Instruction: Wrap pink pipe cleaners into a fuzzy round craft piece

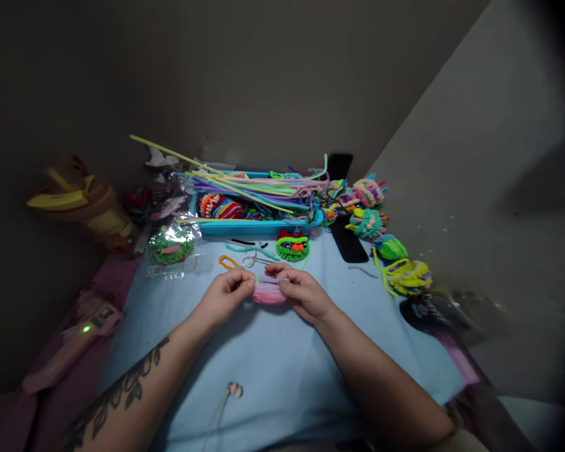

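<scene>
Between my two hands, above the light blue cloth, is a pink and lilac pipe-cleaner piece (269, 295) with a bit of pale green at its left end. My left hand (228, 290) pinches that left end between thumb and fingers. Thumb and fingers of my right hand (306, 290) grip the other end. Just beyond the hands lie small scissors (255, 259), an orange loop (228, 262) and a teal pipe cleaner (252, 251). A green and red pipe-cleaner figure with eyes (292, 248) sits behind them.
A blue tray (258, 227) at the back holds many pipe cleaners, some sticking out. Finished-looking fuzzy pieces (407, 277) line the right side, near a black phone (349, 242). A bagged green piece (172, 245) and a pink device (82, 333) are left. An earphone-like item (235, 390) lies in front.
</scene>
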Tool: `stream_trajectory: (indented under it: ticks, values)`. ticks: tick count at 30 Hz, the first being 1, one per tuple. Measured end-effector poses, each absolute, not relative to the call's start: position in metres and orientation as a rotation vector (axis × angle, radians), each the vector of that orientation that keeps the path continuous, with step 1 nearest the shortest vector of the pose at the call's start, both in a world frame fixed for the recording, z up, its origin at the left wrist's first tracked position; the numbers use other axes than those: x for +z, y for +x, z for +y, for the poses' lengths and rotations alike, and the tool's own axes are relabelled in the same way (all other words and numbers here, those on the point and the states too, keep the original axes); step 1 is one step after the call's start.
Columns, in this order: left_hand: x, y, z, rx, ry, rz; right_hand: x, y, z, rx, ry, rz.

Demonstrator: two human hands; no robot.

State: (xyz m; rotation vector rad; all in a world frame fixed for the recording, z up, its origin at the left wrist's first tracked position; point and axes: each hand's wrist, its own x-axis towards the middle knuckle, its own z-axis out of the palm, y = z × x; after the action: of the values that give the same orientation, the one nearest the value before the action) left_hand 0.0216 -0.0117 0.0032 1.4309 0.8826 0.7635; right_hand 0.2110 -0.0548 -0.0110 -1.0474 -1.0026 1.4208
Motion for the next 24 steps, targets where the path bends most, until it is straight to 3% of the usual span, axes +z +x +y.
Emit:
stream_trajectory:
  ticks: [7, 9, 15, 24]
  values:
    - [-0.014, 0.015, -0.004, 0.867, 1.464, 0.934, -0.026, 0.209, -0.050, 1.386, -1.024, -1.076]
    - [-0.015, 0.015, -0.006, 0.894, 1.515, 0.942, -0.029, 0.207, -0.051, 1.225, -1.065, -1.169]
    - [-0.009, 0.023, -0.026, 1.027, 1.529, 1.062, -0.026, 0.191, -0.068, 0.300, -1.159, -1.611]
    - [-0.029, 0.023, -0.042, 1.165, 1.506, 0.984, -0.039, 0.179, -0.067, 0.129, -1.013, -1.885]
